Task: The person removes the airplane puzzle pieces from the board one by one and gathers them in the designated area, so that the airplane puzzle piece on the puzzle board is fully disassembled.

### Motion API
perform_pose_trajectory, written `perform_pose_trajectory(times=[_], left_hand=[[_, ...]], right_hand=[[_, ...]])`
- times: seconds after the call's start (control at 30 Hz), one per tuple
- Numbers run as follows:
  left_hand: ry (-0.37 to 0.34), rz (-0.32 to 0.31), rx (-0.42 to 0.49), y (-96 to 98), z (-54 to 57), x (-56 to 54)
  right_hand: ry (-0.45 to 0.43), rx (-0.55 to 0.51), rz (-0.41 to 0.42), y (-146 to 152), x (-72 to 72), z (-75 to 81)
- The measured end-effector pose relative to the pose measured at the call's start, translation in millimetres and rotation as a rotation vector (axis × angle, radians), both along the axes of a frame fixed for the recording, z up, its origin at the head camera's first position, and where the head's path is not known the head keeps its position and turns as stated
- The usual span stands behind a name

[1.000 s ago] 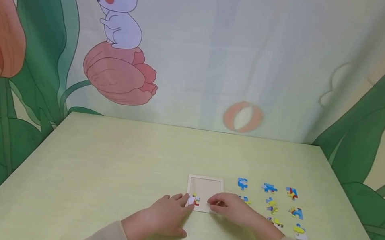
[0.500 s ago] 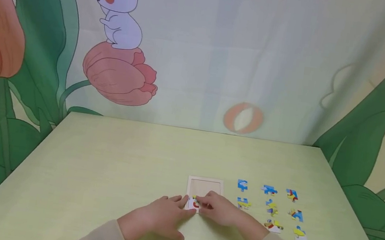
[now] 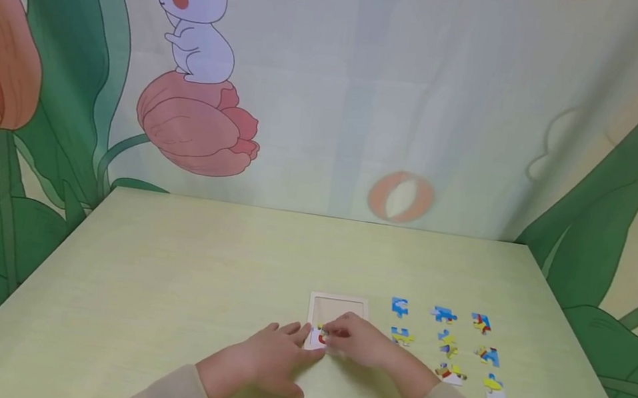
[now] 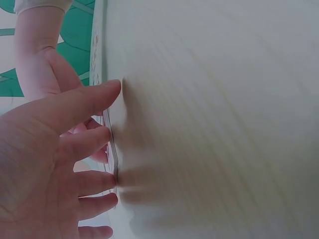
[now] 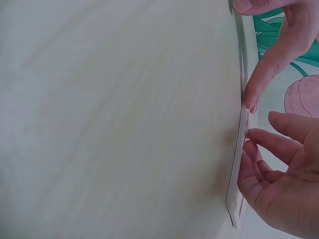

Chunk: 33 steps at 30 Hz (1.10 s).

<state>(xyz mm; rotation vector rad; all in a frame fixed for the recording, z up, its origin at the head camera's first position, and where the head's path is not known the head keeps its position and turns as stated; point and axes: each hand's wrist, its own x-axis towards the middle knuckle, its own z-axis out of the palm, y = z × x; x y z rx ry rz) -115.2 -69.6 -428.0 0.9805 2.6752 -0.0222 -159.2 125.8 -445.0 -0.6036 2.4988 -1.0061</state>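
Note:
A shallow wooden puzzle tray (image 3: 340, 298) lies on the table, with a white, red and yellow jigsaw piece (image 3: 317, 338) in its near left corner. My left hand (image 3: 267, 359) rests at the tray's left and near edges, its fingers spread and its thumb on the tabletop. From the right, my right hand (image 3: 363, 345) reaches over the tray. In the right wrist view the right index finger (image 5: 271, 144) touches down inside the tray and the thumb (image 5: 289, 124) stands apart from it. The other right fingers are loosely curled. Part of the piece is hidden by the fingertips.
Right of the tray, several loose jigsaw pieces are spread in rows, among them a blue piece (image 3: 399, 306) and a yellow and white one (image 3: 494, 387). The pale table (image 3: 196, 257) ends at a printed curtain (image 3: 309, 90) behind.
My right hand has moved left across the tray to the corner piece, uncovering loose pieces on the right. Over the last half second it barely moves. My left hand stays at the tray's edge.

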Motion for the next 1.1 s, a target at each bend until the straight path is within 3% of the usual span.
perform_pose_trajectory(times=[0.23,0.47,0.87,1.1], left_hand=[[0.033,0.0,-0.036,-2.0,-1.4,-2.2],[0.058,-0.007,-0.044,-4.7,-3.7,0.1],[0.043,0.001,-0.03,-2.0,-1.8,2.1],[0.045,0.014,-0.044,-1.0,2.3,4.4]], right_hand=[[-0.015,-0.045,-0.013,-6,-9.7,-0.8],[-0.061,-0.096,-0.1,-10,-12.9,-3.1],[-0.042,-0.099,-0.177,-14,-16.4,-5.5],[-0.059,-0.144,-0.215,-3,-20.7,-16.1]])
